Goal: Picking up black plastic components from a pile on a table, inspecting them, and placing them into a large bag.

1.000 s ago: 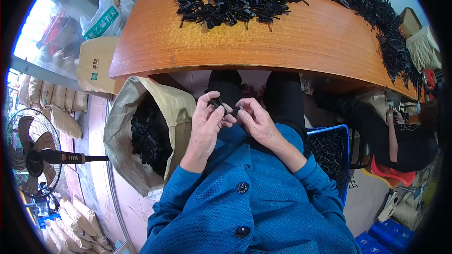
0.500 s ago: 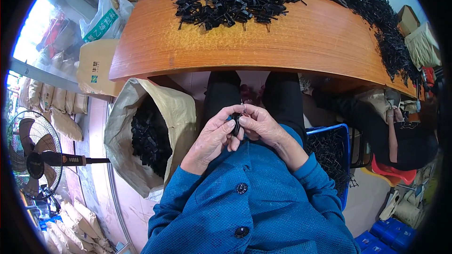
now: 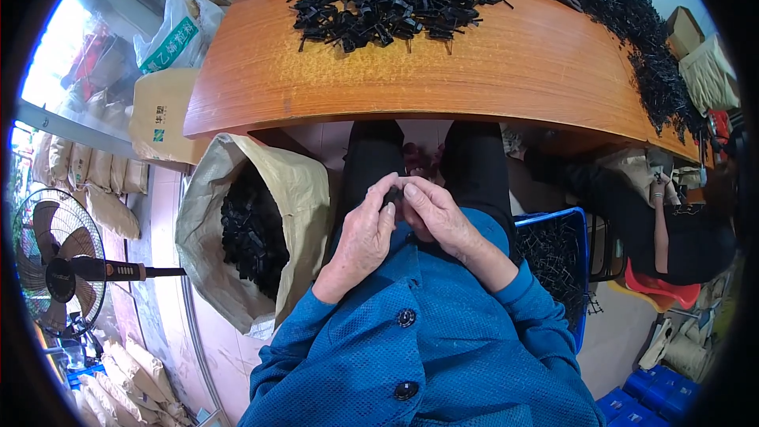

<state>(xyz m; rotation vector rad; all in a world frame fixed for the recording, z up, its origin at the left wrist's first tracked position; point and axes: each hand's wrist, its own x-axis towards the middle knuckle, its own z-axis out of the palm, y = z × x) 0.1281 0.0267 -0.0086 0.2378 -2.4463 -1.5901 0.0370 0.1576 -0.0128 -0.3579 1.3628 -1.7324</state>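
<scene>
Worktop point(image 3: 490, 83): wide, wood-finish, near strip bare; work is held clear of it, above the lap. Sack point(image 3: 304, 182), open-mouthed, L of knees, w/ chunky black pcs point(image 3: 251, 233) inside. Blue crate point(image 3: 583, 269) on R side, partly behind the sleeve, w/ thin black pcs point(image 3: 545, 249). Main heap point(image 3: 395, 4) sits mid-worktop, far side; finer heap point(image 3: 660, 71) runs down its R end.

L hand point(image 3: 366, 239): thumb + fingers pinched on the small part. R hand point(image 3: 443, 217): fingertips drawn together against same part; can't tell if they grip it (own thumb & knuckles block the view).

Black part point(image 3: 391, 196): between both hands' fingertips, over the lap, mostly covered. To do well, I'd say: L as steady vise, R does fine moves; square it up by feel first, press straight w/ thumb pads, no twisting, since thin bits prob. snap; keep forearms low on lap for steadiness
</scene>
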